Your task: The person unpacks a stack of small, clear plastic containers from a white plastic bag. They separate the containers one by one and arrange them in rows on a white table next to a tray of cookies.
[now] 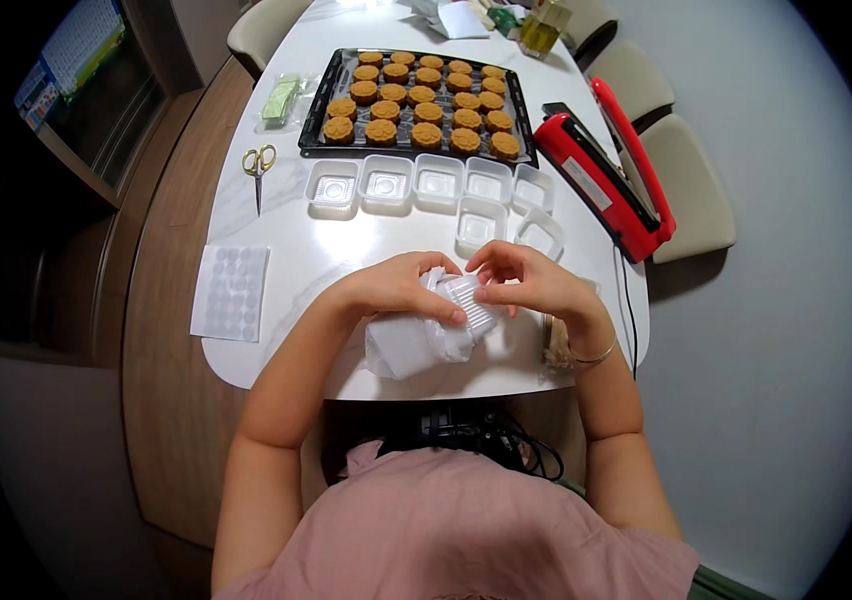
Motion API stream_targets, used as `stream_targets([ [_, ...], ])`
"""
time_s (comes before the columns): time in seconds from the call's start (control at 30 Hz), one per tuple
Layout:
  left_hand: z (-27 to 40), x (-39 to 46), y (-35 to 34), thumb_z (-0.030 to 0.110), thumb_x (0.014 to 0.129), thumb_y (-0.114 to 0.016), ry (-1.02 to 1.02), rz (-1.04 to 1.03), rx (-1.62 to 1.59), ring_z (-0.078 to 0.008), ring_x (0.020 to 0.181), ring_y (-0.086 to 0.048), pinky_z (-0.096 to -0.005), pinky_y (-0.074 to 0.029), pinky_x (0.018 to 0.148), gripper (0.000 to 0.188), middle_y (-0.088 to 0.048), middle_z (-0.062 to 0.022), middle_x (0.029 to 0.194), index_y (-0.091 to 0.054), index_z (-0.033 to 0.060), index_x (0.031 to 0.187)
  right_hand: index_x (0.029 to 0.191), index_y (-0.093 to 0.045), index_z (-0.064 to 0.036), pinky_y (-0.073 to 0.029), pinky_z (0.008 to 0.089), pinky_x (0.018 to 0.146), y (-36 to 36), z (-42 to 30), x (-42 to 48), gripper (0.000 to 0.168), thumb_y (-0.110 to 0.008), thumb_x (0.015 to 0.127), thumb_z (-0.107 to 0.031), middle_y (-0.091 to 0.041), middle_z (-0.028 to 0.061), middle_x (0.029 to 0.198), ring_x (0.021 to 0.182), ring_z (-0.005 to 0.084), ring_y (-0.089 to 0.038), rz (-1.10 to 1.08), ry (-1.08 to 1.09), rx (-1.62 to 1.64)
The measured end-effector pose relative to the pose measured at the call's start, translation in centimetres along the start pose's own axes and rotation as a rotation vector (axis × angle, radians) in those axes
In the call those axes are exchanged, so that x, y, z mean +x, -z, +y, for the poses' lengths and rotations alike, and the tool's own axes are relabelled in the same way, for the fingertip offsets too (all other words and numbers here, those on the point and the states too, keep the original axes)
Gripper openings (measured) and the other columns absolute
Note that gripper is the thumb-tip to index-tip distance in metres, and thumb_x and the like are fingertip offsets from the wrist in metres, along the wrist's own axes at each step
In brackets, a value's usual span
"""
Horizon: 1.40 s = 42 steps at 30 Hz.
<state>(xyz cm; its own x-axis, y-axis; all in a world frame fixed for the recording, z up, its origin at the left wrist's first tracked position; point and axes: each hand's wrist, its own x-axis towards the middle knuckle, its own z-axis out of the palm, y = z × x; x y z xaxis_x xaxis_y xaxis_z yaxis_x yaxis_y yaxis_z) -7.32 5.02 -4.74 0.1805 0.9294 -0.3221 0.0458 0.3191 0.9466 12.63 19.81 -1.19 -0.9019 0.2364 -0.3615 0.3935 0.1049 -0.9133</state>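
My left hand (415,289) grips a white plastic bag (403,349) around a stack of clear ribbed plastic trays (475,304), whose end sticks out of the bag's mouth. At that end, my right hand (523,281) has its thumb and fingertips on the outermost tray. Beyond my hands, several square plastic trays (387,180) stand in a row, with two more in front of them at the right. Behind the row, a black baking tray (418,155) holds rows of round golden-brown mooncakes (426,135).
Gold-handled scissors (259,169) and a sheet of round stickers (231,292) lie at the left. A packet of green sachets (281,97) is beside the baking tray. At the right are a red heat sealer (606,180), its cord and a brown packet (557,345). An oil bottle (542,34) stands far back.
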Motion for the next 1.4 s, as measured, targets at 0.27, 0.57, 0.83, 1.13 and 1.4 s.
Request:
stream_targets([
  [0.27, 0.4, -0.5, 0.5, 0.029, 0.069, -0.089, 0.02, -0.054, -0.005, -0.0188, 0.103, -0.064, -0.0321, -0.05, 0.093, 0.071, -0.067, -0.0111, 0.115, -0.06, 0.0012, 0.128, 0.125, -0.062, -0.006, -0.046, 0.0204, 0.06, 1.2, -1.0, -0.5, 0.047, -0.08, 0.084, -0.021, -0.064, -0.0014, 0.086, 0.076, 0.0059, -0.059, -0.069, 0.004, -0.018],
  [0.57, 0.4, -0.9, 1.1, 0.03, 0.071, -0.089, -0.03, -0.237, -0.034, -0.0172, 0.105, -0.063, -0.0316, -0.05, 0.094, 0.068, -0.068, -0.0078, 0.112, -0.062, 0.0012, 0.126, 0.134, -0.058, -0.009, -0.054, 0.0358, 0.084, 2.9, -0.4, 3.2, 0.06, -0.078, 0.078, -0.015, -0.059, 0.0053, 0.113, 0.101, 0.0206, -0.061, 0.236, 0.367, -0.105],
  [0.83, 0.6, -0.8, 1.4, 0.037, 0.072, -0.088, 0.026, -0.193, -0.019, -0.0177, 0.099, -0.066, -0.0305, -0.052, 0.087, 0.065, -0.069, -0.0091, 0.109, -0.065, -0.0006, 0.12, 0.118, -0.067, -0.018, -0.036, 0.0442, 0.101, 0.6, 2.0, 7.8, 0.054, -0.084, 0.068, -0.024, -0.06, 0.0072, 0.122, 0.12, 0.0299, -0.047, 0.48, 0.48, -0.863],
  [1.13, 0.0, -0.7, 1.1, 0.035, 0.07, -0.09, -0.026, -0.101, 0.027, -0.0173, 0.098, -0.066, -0.0305, -0.052, 0.088, 0.067, -0.07, -0.0086, 0.106, -0.064, -0.0007, 0.12, 0.116, -0.069, -0.006, -0.05, 0.0258, 0.065, -0.4, -2.5, 1.0, 0.04, -0.082, 0.082, -0.023, -0.068, 0.0058, 0.098, 0.074, 0.0117, -0.061, 0.235, 0.279, -0.438],
  [1.4, 0.4, -1.2, 0.8, 0.036, 0.064, -0.093, -0.208, 0.1, 0.19, -0.0195, 0.111, -0.06, -0.0323, -0.048, 0.094, 0.074, -0.063, -0.0119, 0.119, -0.063, -0.0003, 0.121, 0.123, -0.066, -0.001, -0.047, 0.0233, 0.06, -2.1, -2.2, -1.2, 0.059, -0.088, 0.078, -0.032, -0.065, 0.0063, 0.093, 0.068, 0.0082, -0.056, 0.108, 0.095, -0.35],
])
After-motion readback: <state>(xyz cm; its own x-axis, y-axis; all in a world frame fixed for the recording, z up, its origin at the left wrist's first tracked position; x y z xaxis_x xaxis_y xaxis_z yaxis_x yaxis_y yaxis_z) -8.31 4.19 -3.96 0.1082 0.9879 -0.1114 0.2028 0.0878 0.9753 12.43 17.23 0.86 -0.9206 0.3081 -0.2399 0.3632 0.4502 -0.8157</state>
